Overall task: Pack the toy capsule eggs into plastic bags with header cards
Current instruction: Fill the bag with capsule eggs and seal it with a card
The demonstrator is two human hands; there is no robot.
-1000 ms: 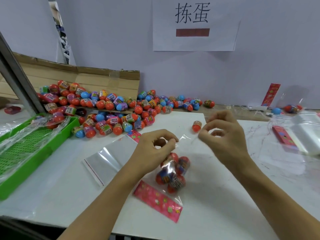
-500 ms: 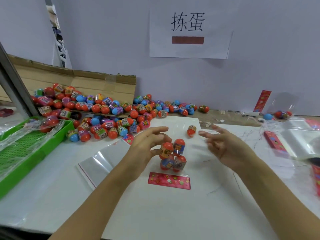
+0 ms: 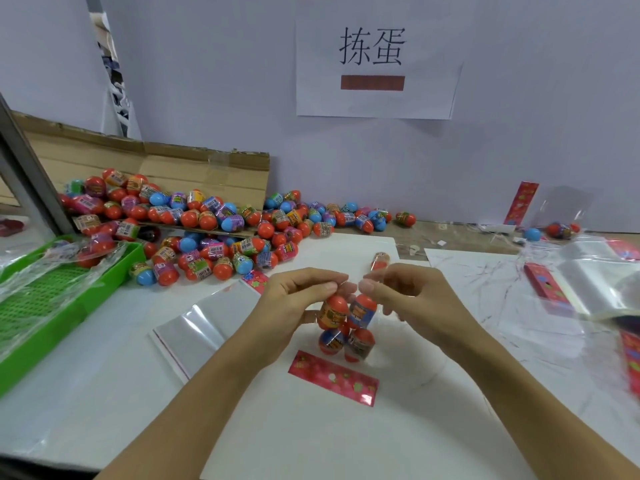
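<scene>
Your left hand (image 3: 294,299) and right hand (image 3: 401,296) each close their grip on the top of a clear bag (image 3: 346,327), pinching it at the table's middle. Four eggs (image 3: 334,313) stand stacked inside it, with the red header card (image 3: 334,377) lying flat at its bottom end. An empty bag (image 3: 204,327) lies just left of your left hand. The loose egg pile (image 3: 214,233) spills from a cardboard box (image 3: 180,171) at the far left corner, beside a green tray (image 3: 52,306).

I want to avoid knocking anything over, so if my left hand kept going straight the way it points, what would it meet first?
Probably the right hand: the left hand points rightward at it, almost touching above the bagged eggs.
</scene>
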